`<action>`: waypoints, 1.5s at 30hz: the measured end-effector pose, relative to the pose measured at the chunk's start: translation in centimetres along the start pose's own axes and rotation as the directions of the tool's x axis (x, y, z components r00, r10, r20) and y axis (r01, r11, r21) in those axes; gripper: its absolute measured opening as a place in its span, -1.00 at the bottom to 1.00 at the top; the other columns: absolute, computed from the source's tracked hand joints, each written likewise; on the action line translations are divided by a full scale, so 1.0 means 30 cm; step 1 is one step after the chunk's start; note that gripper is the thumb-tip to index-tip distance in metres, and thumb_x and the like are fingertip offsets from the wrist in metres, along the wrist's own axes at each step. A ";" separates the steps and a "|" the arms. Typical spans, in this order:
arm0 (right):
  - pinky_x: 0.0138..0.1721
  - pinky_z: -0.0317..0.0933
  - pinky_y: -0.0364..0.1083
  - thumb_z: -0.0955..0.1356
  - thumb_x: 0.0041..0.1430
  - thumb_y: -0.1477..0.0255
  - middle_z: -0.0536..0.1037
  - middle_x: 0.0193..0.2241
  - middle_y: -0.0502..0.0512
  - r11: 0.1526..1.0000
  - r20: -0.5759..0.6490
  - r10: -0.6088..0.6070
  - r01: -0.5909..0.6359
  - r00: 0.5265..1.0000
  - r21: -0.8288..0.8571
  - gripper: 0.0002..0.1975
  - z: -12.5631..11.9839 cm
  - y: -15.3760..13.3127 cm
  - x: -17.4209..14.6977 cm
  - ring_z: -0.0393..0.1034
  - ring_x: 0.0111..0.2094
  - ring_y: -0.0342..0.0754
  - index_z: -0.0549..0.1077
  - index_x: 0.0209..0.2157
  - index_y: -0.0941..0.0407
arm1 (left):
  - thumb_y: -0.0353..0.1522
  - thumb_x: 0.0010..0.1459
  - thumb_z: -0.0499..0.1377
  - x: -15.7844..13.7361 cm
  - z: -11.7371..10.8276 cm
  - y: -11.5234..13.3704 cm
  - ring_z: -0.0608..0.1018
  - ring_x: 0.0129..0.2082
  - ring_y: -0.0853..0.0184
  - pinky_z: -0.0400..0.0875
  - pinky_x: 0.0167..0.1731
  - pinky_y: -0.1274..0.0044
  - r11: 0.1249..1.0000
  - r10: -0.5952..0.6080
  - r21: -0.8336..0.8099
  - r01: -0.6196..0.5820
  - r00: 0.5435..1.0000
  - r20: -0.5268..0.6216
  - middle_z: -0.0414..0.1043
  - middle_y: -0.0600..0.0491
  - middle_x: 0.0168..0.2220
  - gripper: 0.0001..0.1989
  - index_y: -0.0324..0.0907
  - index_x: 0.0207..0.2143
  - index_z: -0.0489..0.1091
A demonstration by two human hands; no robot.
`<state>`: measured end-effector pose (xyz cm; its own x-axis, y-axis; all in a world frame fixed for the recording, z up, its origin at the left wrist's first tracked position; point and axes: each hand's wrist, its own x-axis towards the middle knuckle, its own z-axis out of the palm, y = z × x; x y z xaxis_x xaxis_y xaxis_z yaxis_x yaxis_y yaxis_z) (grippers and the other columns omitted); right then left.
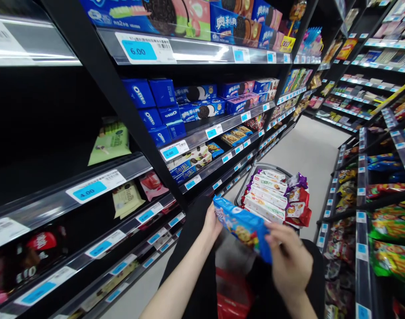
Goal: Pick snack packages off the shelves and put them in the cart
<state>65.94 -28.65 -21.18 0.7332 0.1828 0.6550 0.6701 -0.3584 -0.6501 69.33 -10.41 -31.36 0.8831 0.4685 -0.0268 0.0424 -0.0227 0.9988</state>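
A blue cookie packet (244, 223) is held between both hands above my lap. My left hand (212, 223) grips its left end, and my right hand (288, 257) pinches the right end, slightly blurred. Just beyond the packet stands a grey-rimmed basket (238, 195) on the floor. Long white snack packs (265, 201) lie in rows inside it, with red and purple packs (297, 208) along the right side. Part of a red thing (230, 288) shows below, between my legs; its kind I cannot tell.
Dark shelves with price tags (144, 51) run along my left. They carry blue Oreo boxes (162, 110), blue cookie packets (233, 136) and a green packet (111, 141). On the right, a rack holds green snack bags (393, 257). The aisle floor (317, 137) stretches ahead between them.
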 end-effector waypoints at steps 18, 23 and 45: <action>-0.38 0.22 -0.16 0.47 -0.20 0.24 0.43 -0.50 -0.01 0.411 0.065 0.804 -0.631 0.591 0.658 -0.65 0.050 0.585 -0.175 0.32 -0.48 -0.17 0.38 -0.41 0.15 | -0.12 0.07 0.05 0.009 -0.014 -0.073 0.22 -0.52 0.43 0.11 -0.49 0.63 0.999 -0.030 -0.035 0.025 0.987 -0.157 0.14 0.15 -0.58 -0.66 -0.21 -0.53 0.22; -0.25 0.23 -0.10 0.48 -0.22 0.32 0.43 -0.23 0.06 0.341 0.089 0.784 -0.546 0.615 0.765 -0.67 0.050 0.544 -0.156 0.33 -0.24 -0.10 0.40 -0.36 0.10 | -0.09 -0.02 0.14 -0.008 -0.001 -0.057 0.32 -0.46 0.42 0.19 -0.50 0.64 0.931 -0.174 -0.336 0.142 0.982 -0.068 0.29 0.12 -0.46 -0.67 -0.18 -0.43 0.24; -0.24 0.26 -0.09 0.44 -0.26 0.43 0.46 -0.32 -0.03 0.155 0.159 0.826 -0.489 0.541 0.859 -0.79 0.004 0.555 -0.148 0.36 -0.27 -0.08 0.31 -0.58 0.14 | -0.50 -0.12 0.18 -0.058 0.023 -0.038 0.53 -0.36 0.21 0.40 -0.37 0.42 0.372 -0.461 -0.559 0.741 0.671 0.581 0.46 -0.09 -0.33 -0.57 -0.31 -0.12 0.28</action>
<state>73.86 -35.32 -34.94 0.9685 -0.0511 -0.2436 -0.1552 0.6412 -0.7516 68.07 -11.82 -32.47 0.8442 -0.1887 -0.5017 0.4084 0.8325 0.3743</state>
